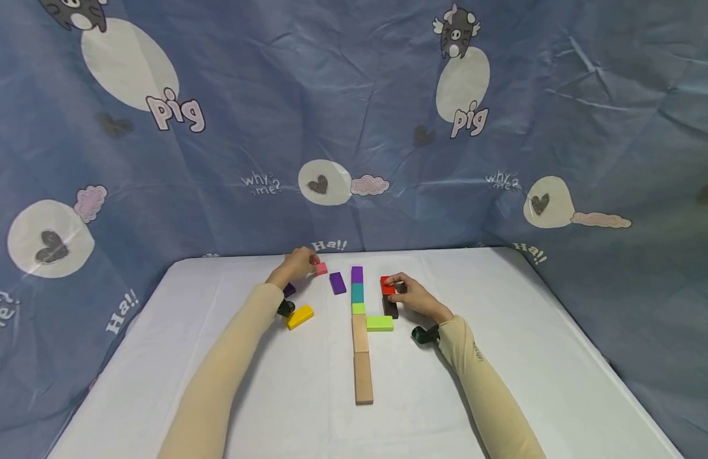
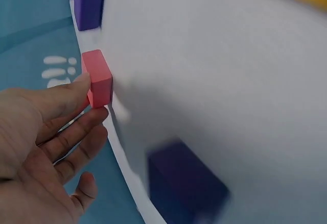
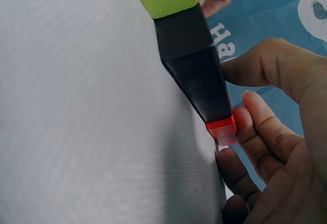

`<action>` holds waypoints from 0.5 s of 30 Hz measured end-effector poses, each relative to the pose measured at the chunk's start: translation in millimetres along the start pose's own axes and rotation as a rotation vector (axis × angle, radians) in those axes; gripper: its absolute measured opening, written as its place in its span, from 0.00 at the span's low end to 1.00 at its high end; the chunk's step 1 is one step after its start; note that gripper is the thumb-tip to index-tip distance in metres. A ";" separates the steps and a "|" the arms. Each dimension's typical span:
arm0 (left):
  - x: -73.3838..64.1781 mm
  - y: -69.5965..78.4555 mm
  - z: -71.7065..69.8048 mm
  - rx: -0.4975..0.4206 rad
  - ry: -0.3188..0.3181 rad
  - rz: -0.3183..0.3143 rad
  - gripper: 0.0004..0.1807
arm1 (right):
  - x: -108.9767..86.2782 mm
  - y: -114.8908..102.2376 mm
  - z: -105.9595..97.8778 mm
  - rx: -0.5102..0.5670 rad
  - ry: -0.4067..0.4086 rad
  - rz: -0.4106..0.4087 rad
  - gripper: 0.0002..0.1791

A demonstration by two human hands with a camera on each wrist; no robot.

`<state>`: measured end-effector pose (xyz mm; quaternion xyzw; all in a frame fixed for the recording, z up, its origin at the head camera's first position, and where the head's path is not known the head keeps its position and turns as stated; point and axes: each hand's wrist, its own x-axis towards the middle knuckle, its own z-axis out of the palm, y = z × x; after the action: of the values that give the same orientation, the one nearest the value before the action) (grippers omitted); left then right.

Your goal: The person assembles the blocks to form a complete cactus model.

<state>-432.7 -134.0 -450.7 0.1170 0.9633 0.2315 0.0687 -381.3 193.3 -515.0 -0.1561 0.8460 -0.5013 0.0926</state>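
My left hand (image 1: 299, 262) pinches a small pink block (image 2: 99, 83) between thumb and fingers at the table's far edge. Close by lies a purple block (image 1: 338, 283), and a dark purple block (image 2: 186, 183) sits beneath the left wrist. On the other side, my right hand (image 1: 414, 298) has its fingers on a red block (image 3: 222, 131), with the thumb by the adjoining black block (image 3: 196, 76). The red block stands against the black block's far end. A lime green block (image 1: 379, 324) touches the black block's near end.
Down the table's middle runs a line of blocks: purple (image 1: 357, 275), teal (image 1: 358, 293), small green (image 1: 358, 308), then two wooden blocks (image 1: 363, 379). The lime block branches right from it. A yellow block (image 1: 300, 317) lies near the left wrist. A printed blue cloth (image 1: 388, 223) hangs behind.
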 end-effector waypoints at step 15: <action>35.6 40.5 18.1 0.087 0.008 -0.018 0.11 | -0.8 -1.3 -0.3 -0.007 -0.005 0.015 0.20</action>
<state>-455.7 -82.1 -450.8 0.1101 0.9738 0.1892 0.0617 -380.4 193.3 -513.7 -0.1513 0.8486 -0.4974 0.0978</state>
